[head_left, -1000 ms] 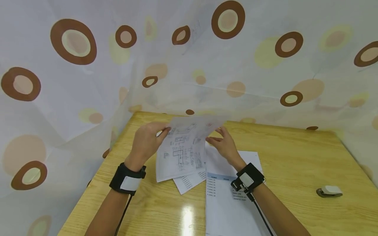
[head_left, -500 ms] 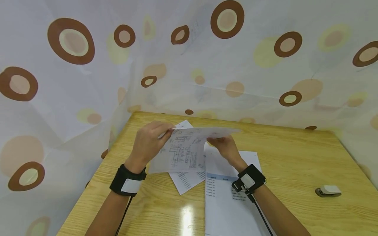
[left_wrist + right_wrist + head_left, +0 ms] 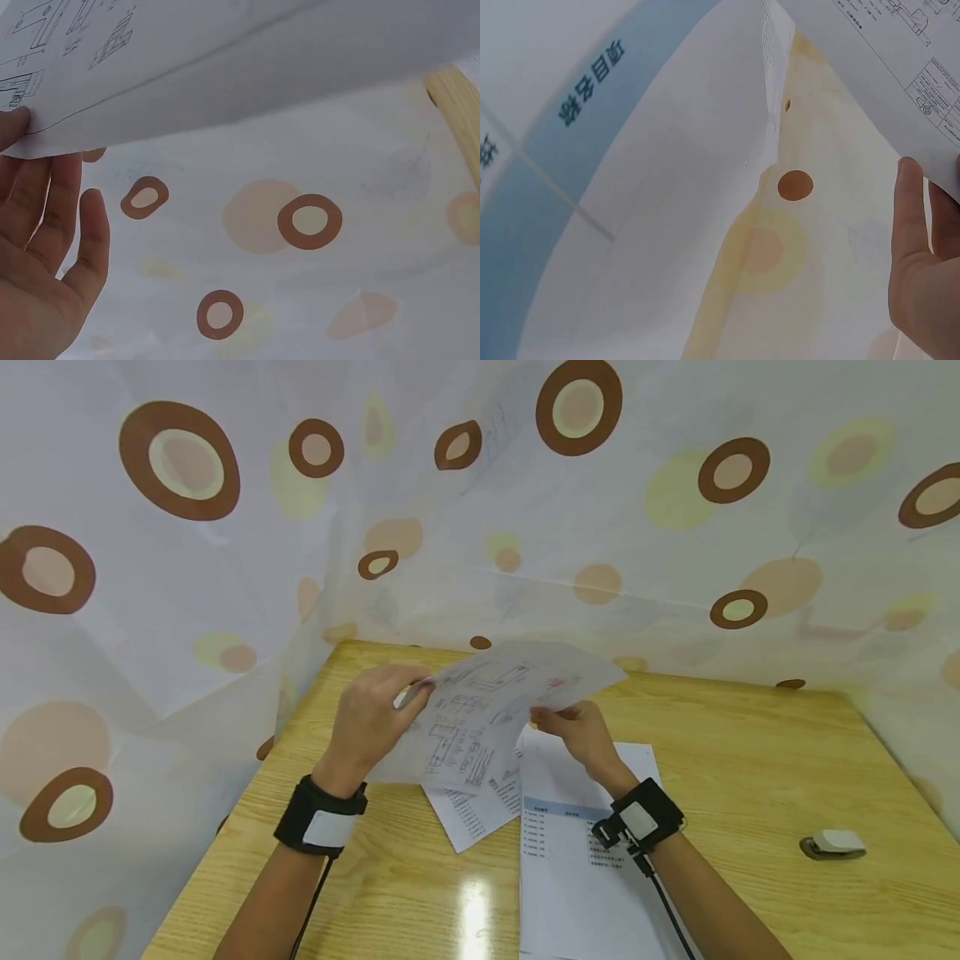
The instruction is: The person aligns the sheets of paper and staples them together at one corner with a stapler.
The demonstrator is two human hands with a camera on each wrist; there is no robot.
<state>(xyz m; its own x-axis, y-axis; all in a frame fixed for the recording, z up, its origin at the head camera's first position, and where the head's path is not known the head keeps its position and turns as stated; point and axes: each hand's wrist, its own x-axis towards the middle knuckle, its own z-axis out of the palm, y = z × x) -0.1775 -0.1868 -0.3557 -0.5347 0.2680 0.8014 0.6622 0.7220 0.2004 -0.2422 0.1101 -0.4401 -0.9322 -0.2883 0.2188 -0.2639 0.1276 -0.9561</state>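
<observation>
- Drawing sheet (image 3: 487,706): up off the table, bowed, tilted, line drawings facing the wearer. Can't tell if it's one page or several.
- Left hand (image 3: 372,718): pinches the left edge, thumb on the drawn face, fingers behind.
- Right hand (image 3: 585,737): pinches near the lower right edge, fingertips right at the paper's border; far right corner sticks out past it, unsupported.
- Step in hand, my read: two-handed handling of the raised page, being held or turned in the air. Not set down yet.
- Next move probably calls for light, even tension from both pinches to take the bow out, then squaring edges before any lowering. Loose corner could fold if lowered first.
- Below it: loose printed paper (image 3: 467,818), skewed on the table, partly covered from this angle.
- Just right of that: blue-headed paper (image 3: 573,893), lying flat under the right forearm. Overlap between the two: can't tell.
- Stapler (image 3: 834,843): far right on the wooden table (image 3: 390,893), well apart from both hands, untouched.
- Backdrop: circle-patterned curtain (image 3: 525,527).
</observation>
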